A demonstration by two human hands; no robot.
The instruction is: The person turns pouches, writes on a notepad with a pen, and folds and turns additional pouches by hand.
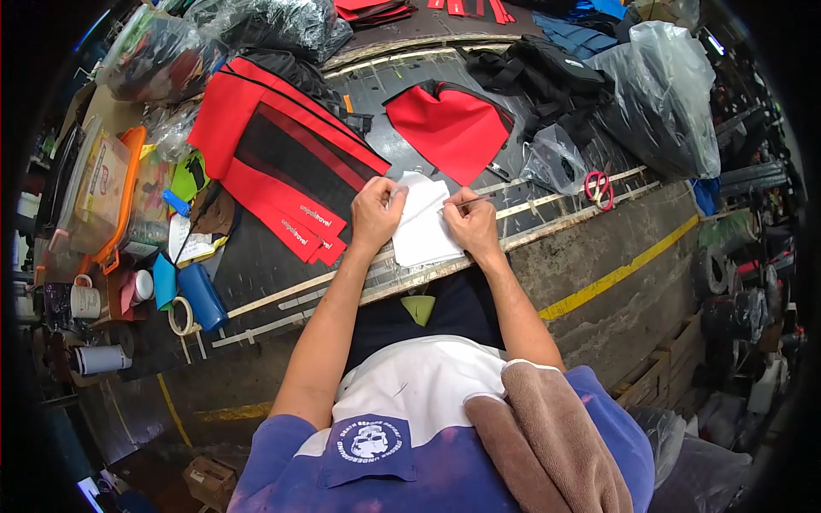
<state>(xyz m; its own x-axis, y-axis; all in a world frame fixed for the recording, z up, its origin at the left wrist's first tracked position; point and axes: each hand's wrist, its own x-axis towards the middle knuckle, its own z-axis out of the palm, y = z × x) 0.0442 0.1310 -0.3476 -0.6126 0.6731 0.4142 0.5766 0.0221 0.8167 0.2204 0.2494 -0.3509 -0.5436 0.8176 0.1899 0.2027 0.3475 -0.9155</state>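
A small stack of white paper sheets (425,242) lies at the table's near edge, in front of my body. My left hand (375,214) has its fingers curled at the upper left of the sheets, pinching their edge. At the right edge of the paper, my right hand (473,227) is closed round a thin pen (472,202), whose end sticks out to the right. Beyond the paper sits a folded red fabric piece (449,128) with dark trim. Red and black fabric panels (282,162) with white lettering are stacked to the left of my left hand.
Pink-handled scissors (599,190) and a clear plastic bag (556,161) lie to the right. Black bags (547,81) stand behind. At left are a blue case (202,297), a tape roll (181,316), and an orange-rimmed bin (126,201). A yellow floor line (620,272) runs at right.
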